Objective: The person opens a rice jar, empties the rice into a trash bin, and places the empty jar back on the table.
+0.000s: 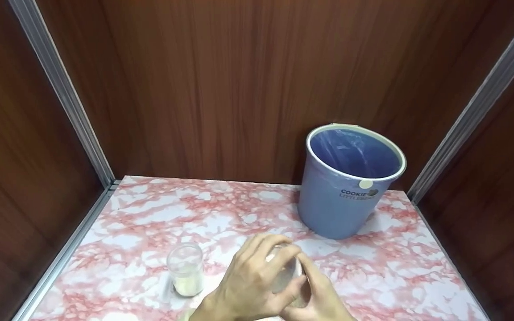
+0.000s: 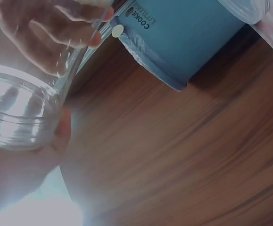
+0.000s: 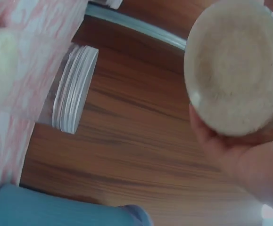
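Observation:
Both hands are close together at the front of the table around a clear jar (image 1: 283, 277). My left hand (image 1: 249, 280) grips it from the left and above, with fingers bent over its upper part. From the right, my right hand (image 1: 324, 287) wraps the same jar lower down. Beige contents fill the base of the jar (image 3: 235, 66), turned toward the camera in the right wrist view. The clear ringed end of the jar (image 2: 20, 110) shows in the left wrist view, with fingers visible through its wall. A second clear jar (image 1: 185, 271), with pale yellow contents, stands left of the hands.
A blue bin (image 1: 339, 205) with a pale rim and a plastic liner stands at the back right of the table. Wood-grain panels (image 1: 221, 89) enclose the red-and-white marbled table (image 1: 150, 218) at the back and both sides, with metal strips (image 1: 65, 93) at the corners.

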A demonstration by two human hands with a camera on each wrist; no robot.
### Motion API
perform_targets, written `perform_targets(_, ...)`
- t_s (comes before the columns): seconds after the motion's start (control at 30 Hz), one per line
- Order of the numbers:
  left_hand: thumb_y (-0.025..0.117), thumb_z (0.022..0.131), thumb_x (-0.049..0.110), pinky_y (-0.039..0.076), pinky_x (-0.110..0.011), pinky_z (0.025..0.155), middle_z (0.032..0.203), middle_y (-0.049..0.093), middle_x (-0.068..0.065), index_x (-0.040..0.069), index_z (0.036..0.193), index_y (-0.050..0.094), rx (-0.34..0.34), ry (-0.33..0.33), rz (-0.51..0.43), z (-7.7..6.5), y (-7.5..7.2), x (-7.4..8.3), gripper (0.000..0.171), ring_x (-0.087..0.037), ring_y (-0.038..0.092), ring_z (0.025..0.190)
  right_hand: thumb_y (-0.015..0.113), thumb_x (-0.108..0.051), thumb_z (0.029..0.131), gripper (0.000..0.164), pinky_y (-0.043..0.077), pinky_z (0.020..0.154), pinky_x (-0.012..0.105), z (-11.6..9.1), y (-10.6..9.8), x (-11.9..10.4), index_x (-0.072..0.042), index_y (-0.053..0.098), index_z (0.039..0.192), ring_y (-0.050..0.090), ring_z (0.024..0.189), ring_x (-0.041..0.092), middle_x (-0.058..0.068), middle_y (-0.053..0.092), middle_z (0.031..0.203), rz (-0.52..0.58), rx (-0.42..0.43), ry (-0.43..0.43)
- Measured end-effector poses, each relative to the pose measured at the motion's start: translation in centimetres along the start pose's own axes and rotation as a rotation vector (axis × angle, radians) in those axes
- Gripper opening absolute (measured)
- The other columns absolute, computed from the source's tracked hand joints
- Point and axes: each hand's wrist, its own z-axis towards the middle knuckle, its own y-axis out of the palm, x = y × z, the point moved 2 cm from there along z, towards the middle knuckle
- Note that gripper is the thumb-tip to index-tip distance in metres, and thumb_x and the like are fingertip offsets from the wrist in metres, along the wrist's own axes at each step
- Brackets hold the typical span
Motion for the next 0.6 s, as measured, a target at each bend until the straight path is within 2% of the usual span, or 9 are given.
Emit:
perform_targets(0.17,0.065,0.078,0.027,0.045,-0.029,0.086,0.106,0.06,-0.005,0.009,0.109,0.062,0.068,-0.06,-0.009,0.2,-1.5,-1.6,0.036,-0.018,0.056,0.097,0.086,-0.023,0.062,0.092,0.049,0.087,0.027,-0.5,-1.6,0.7,-0.01,0.036,0.139,0.058,0.104,0.018,0.003,0.056,0.122,-0.229,0.125,-0.028)
perform_targets(0.27,0.066,0.078,0.026,0.044,-0.031,0.089,0.11,0.059,-0.005,0.009,0.112,0.061,0.052,-0.081,0.003,-0.4,-2.5,-2.8,0.039,-0.018,0.056,0.1,0.088,-0.019,0.058,0.095,0.047,0.089,0.025,-0.8,-3.3,1.0,-0.012,0.037,0.138,0.058,0.105,0.018,0.001,0.058,0.12,-0.255,0.16,-0.001)
perform_targets(0.4,0.068,0.076,0.025,0.045,-0.034,0.089,0.112,0.059,-0.006,0.01,0.112,0.061,0.031,-0.107,0.047,-1.8,-3.8,-4.5,0.04,-0.02,0.056,0.102,0.088,-0.016,0.056,0.097,0.046,0.089,0.023,-0.8,-5.8,1.1,-0.014,0.037,0.139,0.057,0.107,0.017,-0.001,0.058,0.121,-0.304,0.192,0.016)
perform_targets(0.6,0.068,0.076,0.026,0.043,-0.033,0.09,0.114,0.058,-0.005,0.009,0.112,0.062,-0.003,-0.176,0.116,-4.4,-5.8,-7.0,0.04,-0.02,0.055,0.102,0.088,-0.013,0.058,0.098,0.044,0.09,0.019,-0.8,-10.1,0.5,-0.009,0.036,0.14,0.056,0.108,0.017,0.004,0.057,0.123,-0.375,0.181,0.007)
